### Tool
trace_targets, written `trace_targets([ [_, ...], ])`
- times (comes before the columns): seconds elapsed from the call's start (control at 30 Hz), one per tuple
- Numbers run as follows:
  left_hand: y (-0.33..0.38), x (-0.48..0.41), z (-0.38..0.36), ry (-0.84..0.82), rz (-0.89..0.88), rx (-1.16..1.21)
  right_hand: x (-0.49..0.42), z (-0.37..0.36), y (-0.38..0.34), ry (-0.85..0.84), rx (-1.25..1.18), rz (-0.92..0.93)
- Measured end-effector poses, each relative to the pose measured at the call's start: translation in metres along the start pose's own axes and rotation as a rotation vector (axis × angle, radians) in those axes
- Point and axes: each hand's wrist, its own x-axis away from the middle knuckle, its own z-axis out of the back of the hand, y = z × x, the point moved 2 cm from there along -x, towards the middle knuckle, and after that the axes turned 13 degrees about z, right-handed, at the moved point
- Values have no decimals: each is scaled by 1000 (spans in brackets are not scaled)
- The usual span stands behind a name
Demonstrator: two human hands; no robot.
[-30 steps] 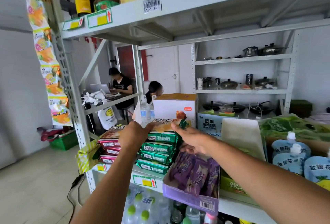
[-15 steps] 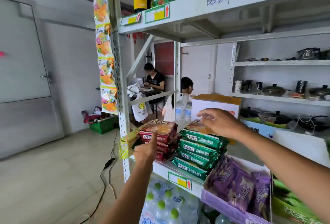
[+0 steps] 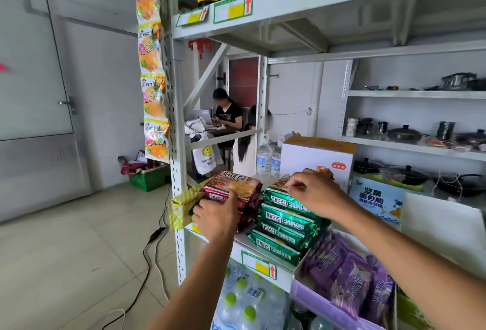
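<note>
Head | red packs (image 3: 238, 189): glossy, stacked | green packs (image 3: 286, 220): glossy, stacked

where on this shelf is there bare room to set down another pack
A narrow bare strip of shelf between the red stack and the green stack, plus a patch behind them before the water bottles. Crowded right of the green stack: purple tray, white box.
</note>
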Motion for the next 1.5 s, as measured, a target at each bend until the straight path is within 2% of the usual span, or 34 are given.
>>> trace_targets([
  [0.2,13,-18,-7,-160,145,-17,0,0,1,10,-18,7],
  [0.3,19,-17,-4,-202,158,7,1,-1,0,23,-21,3],
  [0.47,22,-4,-7,-295,57,368,1,-2,0,27,-18,4],
  [0.57,22,1,-1,-310,31,496,2,-1,-1,11,-19,-9],
  [0.73,29,16,30,-57,-175,650,0,2,6,10,-52,22],
  [0.83,38,29,56,-4,-262,755,3,6,6,7,-91,24],
  [0.9,46,44,70,-69,-292,857,7,9,4,58,-51,55],
  [0.97,53,64,78,-242,-303,1025,11,15,-6,179,-20,99],
  [1.07,55,94,85,-366,-366,1028,27,26,-43,393,-225,46],
  [1.17,49,121,90,-425,-547,956,46,25,-90,320,-613,-38],
  [1.27,40,143,92,-567,-681,851,61,19,-109,437,-1002,-1],
  [1.4,43,142,109,-773,-587,882,78,34,-106,513,-1114,12],
  [1.5,53,141,126,-780,-576,787,91,47,-101,499,-1083,54],
])
